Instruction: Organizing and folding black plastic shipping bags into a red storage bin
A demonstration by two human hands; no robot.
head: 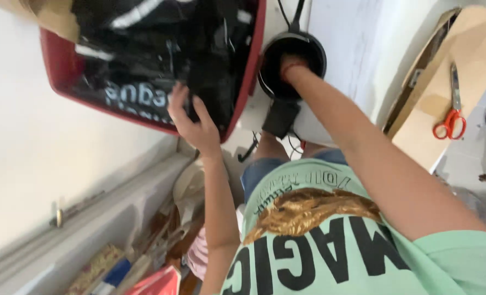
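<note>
Looking down over a mint-green shirt (pixel 330 246) at two bare arms reaching away from me

- Left hand (pixel 195 121): fingers apart, spread and laid against the black plastic bag (pixel 161 49) that lines the red bin (pixel 62 76). Fingertips touch the bag near the bin's lower rim; nothing is pinched that I can see
- Right hand (pixel 291 64): sunk into the mouth of a black pot (pixel 292 57), wrist at the rim, a thin red band on the wrist. The fingers are hidden inside, so I cannot tell whether they are apart, together or clamped on anything
- Pot: round, dark, with a long handle pointing away from me. It sits just beside the bin's right edge, on a pale surface
- Bag: crumpled, glossy, with white lettering, fills the bin
- Black glove-like thing (pixel 279 117) lies just below the pot, near a few thin dark cords

Round about:
- Red-handled scissors (pixel 452 120) lie on a cardboard sheet (pixel 445 93) at right, well apart from both hands
- White wall (pixel 46 153) at left
- Clutter of paper and card (pixel 144 257) low at left, too jumbled to sort out
</note>
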